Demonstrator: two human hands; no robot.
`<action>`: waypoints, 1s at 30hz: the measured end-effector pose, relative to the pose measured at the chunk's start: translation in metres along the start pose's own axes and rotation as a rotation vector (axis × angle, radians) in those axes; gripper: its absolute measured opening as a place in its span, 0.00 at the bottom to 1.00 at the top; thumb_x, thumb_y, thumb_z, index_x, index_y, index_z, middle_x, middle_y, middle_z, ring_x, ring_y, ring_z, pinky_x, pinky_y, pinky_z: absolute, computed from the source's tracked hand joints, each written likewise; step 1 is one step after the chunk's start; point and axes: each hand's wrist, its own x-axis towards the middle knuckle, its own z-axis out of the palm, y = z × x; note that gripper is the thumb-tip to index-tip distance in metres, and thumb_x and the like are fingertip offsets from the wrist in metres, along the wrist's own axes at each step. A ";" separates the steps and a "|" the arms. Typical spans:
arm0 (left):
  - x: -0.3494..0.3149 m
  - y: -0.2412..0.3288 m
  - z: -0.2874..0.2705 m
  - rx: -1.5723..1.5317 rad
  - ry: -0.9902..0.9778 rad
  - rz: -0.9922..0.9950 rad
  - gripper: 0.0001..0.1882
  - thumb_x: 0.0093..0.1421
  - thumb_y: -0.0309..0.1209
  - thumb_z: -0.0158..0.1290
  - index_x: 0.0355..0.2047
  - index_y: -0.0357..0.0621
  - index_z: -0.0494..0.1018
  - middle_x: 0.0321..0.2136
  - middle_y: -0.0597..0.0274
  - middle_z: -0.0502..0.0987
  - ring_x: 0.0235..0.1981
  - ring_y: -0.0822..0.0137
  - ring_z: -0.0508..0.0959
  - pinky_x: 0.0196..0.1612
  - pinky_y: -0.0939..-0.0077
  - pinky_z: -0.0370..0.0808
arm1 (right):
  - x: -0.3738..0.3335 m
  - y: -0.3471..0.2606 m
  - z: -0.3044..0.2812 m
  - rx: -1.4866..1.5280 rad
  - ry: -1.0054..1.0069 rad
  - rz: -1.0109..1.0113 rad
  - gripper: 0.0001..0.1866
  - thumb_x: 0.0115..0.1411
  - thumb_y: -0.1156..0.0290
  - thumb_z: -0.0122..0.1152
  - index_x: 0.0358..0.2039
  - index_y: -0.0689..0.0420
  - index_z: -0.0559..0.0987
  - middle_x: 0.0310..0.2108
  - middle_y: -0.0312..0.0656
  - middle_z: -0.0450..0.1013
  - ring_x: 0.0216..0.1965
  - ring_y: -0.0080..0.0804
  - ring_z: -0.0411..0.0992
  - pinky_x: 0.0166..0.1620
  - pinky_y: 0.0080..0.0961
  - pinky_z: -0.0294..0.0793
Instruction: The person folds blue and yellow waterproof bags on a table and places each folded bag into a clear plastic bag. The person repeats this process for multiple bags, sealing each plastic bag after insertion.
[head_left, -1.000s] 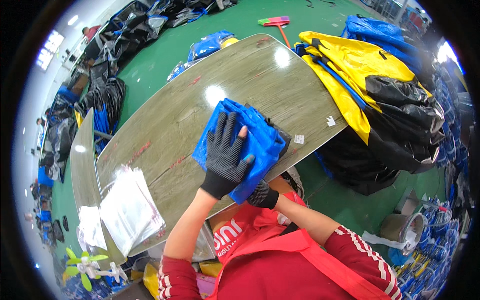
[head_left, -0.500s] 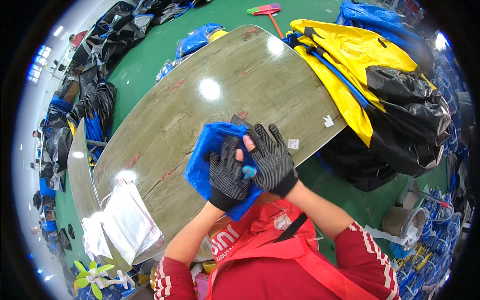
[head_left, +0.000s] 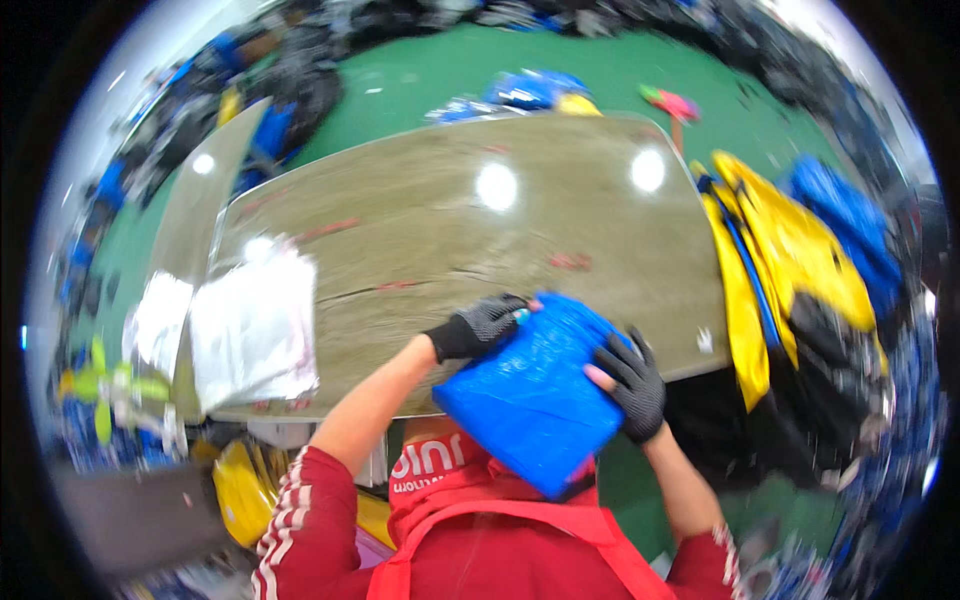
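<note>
A folded blue plastic sheet is held between my hands at the near edge of the table, its lower corner reaching over my red apron. Around its far left edge my left hand is closed, in a dark dotted glove with bare fingertips showing; a small turquoise bit shows at its fingers. My right hand, gloved alike, grips the right edge with the thumb on the near face and the fingers partly behind. What lies under the sheet is hidden.
The wood-patterned table has a stack of clear plastic bags at its left. Yellow and black sheeting lies by the right edge. Beyond the table are a blue bundle and a broom on the green floor. A small green fan stands left.
The blue sheet has been turned to show a broad flat face. My hands have moved apart, from together on top of it to opposite edges. The whole view has swung round.
</note>
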 end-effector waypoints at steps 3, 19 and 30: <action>-0.028 0.018 0.034 -1.171 0.293 -0.023 0.34 0.68 0.52 0.40 0.64 0.39 0.57 0.63 0.52 0.62 0.63 0.60 0.62 0.65 0.63 0.59 | 0.006 -0.008 0.005 0.741 0.305 0.572 0.22 0.59 0.61 0.65 0.48 0.63 0.76 0.42 0.46 0.77 0.44 0.31 0.75 0.47 0.35 0.77; -0.312 -0.103 -0.147 0.996 1.021 -0.879 0.08 0.49 0.32 0.59 0.29 0.44 0.75 0.46 0.52 0.78 0.52 0.53 0.73 0.57 0.63 0.68 | 0.050 -0.005 0.058 1.630 -0.129 1.036 0.36 0.56 0.61 0.64 0.61 0.62 0.62 0.54 0.52 0.70 0.51 0.47 0.72 0.52 0.45 0.74; -0.206 -0.031 -0.061 0.343 0.680 -0.274 0.08 0.53 0.31 0.61 0.33 0.44 0.77 0.48 0.58 0.78 0.58 0.53 0.70 0.65 0.56 0.56 | 0.052 -0.006 0.035 1.547 0.023 0.963 0.44 0.49 0.59 0.69 0.63 0.63 0.61 0.55 0.52 0.69 0.54 0.47 0.70 0.56 0.45 0.70</action>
